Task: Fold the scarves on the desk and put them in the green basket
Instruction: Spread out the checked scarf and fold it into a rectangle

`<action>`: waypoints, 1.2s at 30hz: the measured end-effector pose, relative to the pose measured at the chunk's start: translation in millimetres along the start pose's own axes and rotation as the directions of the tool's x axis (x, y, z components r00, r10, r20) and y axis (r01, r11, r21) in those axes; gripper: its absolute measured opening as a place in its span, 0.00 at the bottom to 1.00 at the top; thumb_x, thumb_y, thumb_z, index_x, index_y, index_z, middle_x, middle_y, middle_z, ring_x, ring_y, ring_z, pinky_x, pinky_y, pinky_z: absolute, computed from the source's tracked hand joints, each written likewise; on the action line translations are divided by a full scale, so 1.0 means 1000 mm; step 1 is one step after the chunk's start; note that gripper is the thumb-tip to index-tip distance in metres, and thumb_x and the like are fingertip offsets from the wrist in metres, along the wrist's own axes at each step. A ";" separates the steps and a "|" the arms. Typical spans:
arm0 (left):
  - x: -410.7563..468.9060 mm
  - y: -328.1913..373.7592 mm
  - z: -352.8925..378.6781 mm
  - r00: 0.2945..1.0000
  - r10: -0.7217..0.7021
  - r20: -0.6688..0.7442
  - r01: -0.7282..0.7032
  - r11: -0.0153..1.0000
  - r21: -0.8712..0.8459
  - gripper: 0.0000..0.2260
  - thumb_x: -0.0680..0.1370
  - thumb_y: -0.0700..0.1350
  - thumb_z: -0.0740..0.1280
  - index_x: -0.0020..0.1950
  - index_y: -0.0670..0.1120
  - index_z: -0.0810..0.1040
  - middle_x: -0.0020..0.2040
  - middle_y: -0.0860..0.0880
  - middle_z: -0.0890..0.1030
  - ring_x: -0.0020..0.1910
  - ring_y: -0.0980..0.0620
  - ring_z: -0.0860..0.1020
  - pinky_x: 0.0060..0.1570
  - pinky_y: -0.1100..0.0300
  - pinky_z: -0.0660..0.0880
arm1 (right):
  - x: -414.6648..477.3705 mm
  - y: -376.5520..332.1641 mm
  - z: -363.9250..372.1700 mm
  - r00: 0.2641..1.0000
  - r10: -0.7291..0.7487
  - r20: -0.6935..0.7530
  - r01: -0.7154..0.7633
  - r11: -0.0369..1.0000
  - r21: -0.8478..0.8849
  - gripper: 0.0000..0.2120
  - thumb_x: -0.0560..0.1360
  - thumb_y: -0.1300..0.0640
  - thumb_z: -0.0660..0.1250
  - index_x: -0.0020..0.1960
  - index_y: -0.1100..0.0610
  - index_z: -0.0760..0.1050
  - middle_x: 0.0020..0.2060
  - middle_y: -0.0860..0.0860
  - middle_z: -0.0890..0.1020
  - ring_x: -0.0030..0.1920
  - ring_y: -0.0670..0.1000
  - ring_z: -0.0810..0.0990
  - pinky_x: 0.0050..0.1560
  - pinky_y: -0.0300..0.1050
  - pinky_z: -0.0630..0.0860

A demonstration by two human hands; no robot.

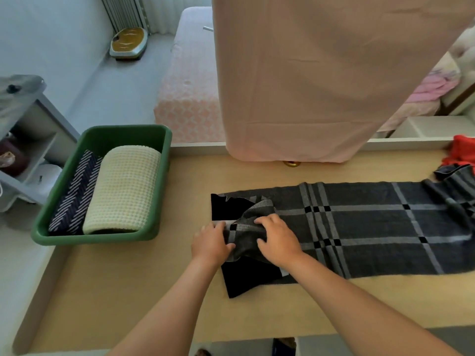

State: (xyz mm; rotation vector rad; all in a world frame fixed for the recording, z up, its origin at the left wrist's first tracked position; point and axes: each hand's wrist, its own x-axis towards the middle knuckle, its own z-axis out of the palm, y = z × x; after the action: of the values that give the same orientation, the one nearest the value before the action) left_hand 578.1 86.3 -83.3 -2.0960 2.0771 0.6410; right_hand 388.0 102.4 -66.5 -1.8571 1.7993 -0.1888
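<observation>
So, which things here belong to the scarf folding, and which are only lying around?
Job: plaid scarf, left hand, right hand, green basket, cream scarf, striped scarf.
Lying about: pink cloth, bed, scale, shelf.

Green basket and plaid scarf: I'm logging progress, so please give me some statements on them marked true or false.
1. The green basket holds a cream scarf and a striped scarf, both folded. True.
2. The left hand and the right hand both grip the plaid scarf. True.
3. The plaid scarf is fully folded. False: most of it lies stretched flat on the desk.
4. A red cloth lies in the basket. False: the red cloth lies at the desk's far right.
</observation>
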 end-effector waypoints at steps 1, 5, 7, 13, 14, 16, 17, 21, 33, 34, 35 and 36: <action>0.001 0.000 -0.001 0.999 0.018 -0.042 -0.016 0.999 0.049 0.19 0.76 0.58 0.66 0.64 0.54 0.75 0.58 0.50 0.79 0.57 0.47 0.77 0.53 0.54 0.72 | 0.002 -0.004 0.005 0.998 -0.047 0.040 0.047 0.999 0.000 0.25 0.77 0.50 0.67 0.72 0.47 0.66 0.66 0.48 0.68 0.67 0.52 0.68 0.64 0.49 0.72; 0.000 0.004 -0.010 0.976 0.131 -0.174 -0.151 0.983 -0.102 0.08 0.76 0.55 0.65 0.41 0.53 0.76 0.38 0.53 0.80 0.39 0.50 0.78 0.38 0.57 0.68 | 0.006 -0.015 0.017 0.985 -0.114 0.127 0.115 0.993 -0.003 0.41 0.70 0.40 0.70 0.77 0.46 0.55 0.70 0.49 0.64 0.69 0.53 0.67 0.67 0.54 0.70; -0.001 0.012 -0.020 0.979 0.165 -0.118 -0.199 0.888 -0.414 0.10 0.76 0.55 0.68 0.37 0.52 0.74 0.34 0.54 0.77 0.35 0.53 0.77 0.35 0.56 0.69 | 0.006 -0.018 0.015 0.992 -0.084 0.092 0.081 0.996 0.041 0.35 0.71 0.42 0.69 0.74 0.45 0.60 0.67 0.49 0.68 0.65 0.53 0.72 0.61 0.54 0.74; -0.002 0.048 -0.042 0.984 0.094 -0.149 -0.172 0.697 -0.696 0.04 0.81 0.50 0.63 0.53 0.56 0.77 0.41 0.57 0.80 0.36 0.58 0.77 0.36 0.63 0.72 | 0.013 0.008 -0.033 0.942 0.320 -0.098 -0.220 0.813 0.538 0.10 0.78 0.60 0.64 0.56 0.48 0.73 0.48 0.46 0.79 0.50 0.52 0.80 0.47 0.47 0.77; -0.003 0.051 -0.040 0.984 0.092 -0.154 -0.172 0.738 -0.653 0.05 0.82 0.49 0.62 0.54 0.55 0.76 0.41 0.57 0.80 0.35 0.58 0.76 0.35 0.64 0.71 | 0.013 0.019 -0.044 0.908 0.401 -0.118 -0.256 0.757 0.601 0.11 0.79 0.60 0.64 0.59 0.49 0.72 0.48 0.47 0.79 0.50 0.53 0.79 0.47 0.47 0.76; -0.006 0.055 -0.030 0.982 0.110 -0.151 -0.177 0.809 -0.560 0.06 0.82 0.45 0.60 0.54 0.54 0.76 0.39 0.56 0.79 0.33 0.55 0.76 0.34 0.58 0.73 | 0.009 0.047 -0.063 0.813 0.557 -0.172 -0.309 0.663 0.682 0.14 0.79 0.60 0.63 0.64 0.53 0.69 0.50 0.51 0.78 0.48 0.54 0.78 0.46 0.48 0.74; -0.007 0.056 -0.024 0.983 0.125 -0.137 -0.178 0.839 -0.515 0.07 0.82 0.45 0.60 0.54 0.55 0.76 0.38 0.55 0.79 0.33 0.54 0.77 0.36 0.55 0.75 | 0.004 0.062 -0.071 0.761 0.617 -0.203 -0.337 0.642 0.689 0.16 0.80 0.60 0.63 0.67 0.54 0.67 0.51 0.53 0.78 0.48 0.55 0.77 0.45 0.48 0.73; -0.012 0.062 0.003 0.974 0.227 -0.005 -0.211 0.900 -0.382 0.04 0.78 0.49 0.66 0.52 0.56 0.77 0.44 0.58 0.79 0.43 0.58 0.78 0.46 0.54 0.79 | -0.022 0.110 -0.078 0.711 0.606 -0.356 -0.484 0.789 0.378 0.37 0.74 0.62 0.70 0.76 0.53 0.55 0.68 0.59 0.70 0.61 0.60 0.74 0.56 0.58 0.76; -0.034 0.054 0.041 0.918 0.359 0.170 -0.380 0.918 0.111 0.17 0.70 0.48 0.72 0.57 0.56 0.74 0.59 0.55 0.66 0.59 0.51 0.65 0.52 0.57 0.65 | -0.044 0.124 -0.022 0.965 -0.187 0.185 0.242 0.909 -0.341 0.20 0.72 0.54 0.68 0.63 0.45 0.75 0.58 0.47 0.71 0.61 0.51 0.68 0.60 0.46 0.65; -0.036 0.050 0.039 0.925 0.350 0.144 -0.361 0.931 0.056 0.15 0.72 0.44 0.70 0.57 0.56 0.75 0.58 0.55 0.68 0.59 0.51 0.67 0.51 0.59 0.65 | -0.044 0.125 -0.021 0.970 -0.184 0.156 0.229 0.904 -0.361 0.15 0.74 0.53 0.67 0.61 0.45 0.77 0.57 0.47 0.72 0.60 0.51 0.69 0.60 0.46 0.65; -0.037 0.046 0.037 0.936 0.327 0.131 -0.329 0.944 -0.005 0.15 0.73 0.39 0.68 0.56 0.56 0.76 0.56 0.56 0.70 0.58 0.52 0.68 0.51 0.60 0.68 | -0.044 0.124 -0.022 0.976 -0.177 0.126 0.211 0.908 -0.361 0.11 0.76 0.52 0.66 0.58 0.45 0.79 0.56 0.46 0.74 0.59 0.51 0.71 0.59 0.46 0.66; -0.039 0.042 0.034 0.946 0.300 0.125 -0.295 0.954 -0.055 0.17 0.73 0.36 0.66 0.55 0.55 0.77 0.55 0.56 0.71 0.57 0.52 0.70 0.50 0.60 0.71 | -0.044 0.122 -0.024 0.980 -0.178 0.089 0.197 0.920 -0.338 0.09 0.78 0.52 0.65 0.55 0.46 0.80 0.54 0.46 0.75 0.58 0.51 0.72 0.58 0.46 0.67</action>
State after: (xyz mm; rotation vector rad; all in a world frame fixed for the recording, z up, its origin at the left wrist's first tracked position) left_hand 531.1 132.9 -90.4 -1.7148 2.3403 0.8355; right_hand 264.8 142.7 -92.2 -2.2578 1.6972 0.1204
